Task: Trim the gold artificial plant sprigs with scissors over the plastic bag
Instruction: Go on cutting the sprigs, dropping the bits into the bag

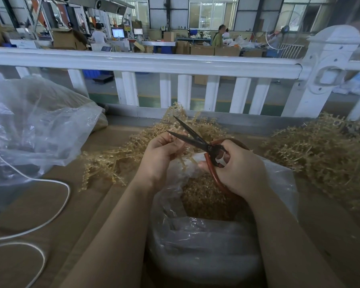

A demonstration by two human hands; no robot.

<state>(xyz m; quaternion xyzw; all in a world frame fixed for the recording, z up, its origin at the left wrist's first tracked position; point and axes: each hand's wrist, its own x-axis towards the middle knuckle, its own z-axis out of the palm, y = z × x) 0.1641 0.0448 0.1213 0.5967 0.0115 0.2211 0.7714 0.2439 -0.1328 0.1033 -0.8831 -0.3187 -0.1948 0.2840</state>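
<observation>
1. Across the far side of the tabletop we see a white railing, running from 9 to 3 o'clock.
2. At 10 o'clock sits a big clear bag, slumped and partly filled; a white cord loops in front of it.
3. Directly below our hands, at 6 o'clock, the plastic bag gapes open, with gold trimmings already lying inside.
4. Loose sprigs are heaped in two lots: a pile at 3 o'clock and a spread at 9 to 12 o'clock.
5. Our right hand grips the red loops of the scissors; the dark blades stand parted, tips pointing to 10 or 11 o'clock.
6. Our left hand pinches one sprig with curled fingers, holding it above the bag mouth.
7. The sprig lies just at 9 o'clock of the scissor pivot, seemingly between the blades, its stem crossing them; we judge closing the right hand makes the cut.
</observation>
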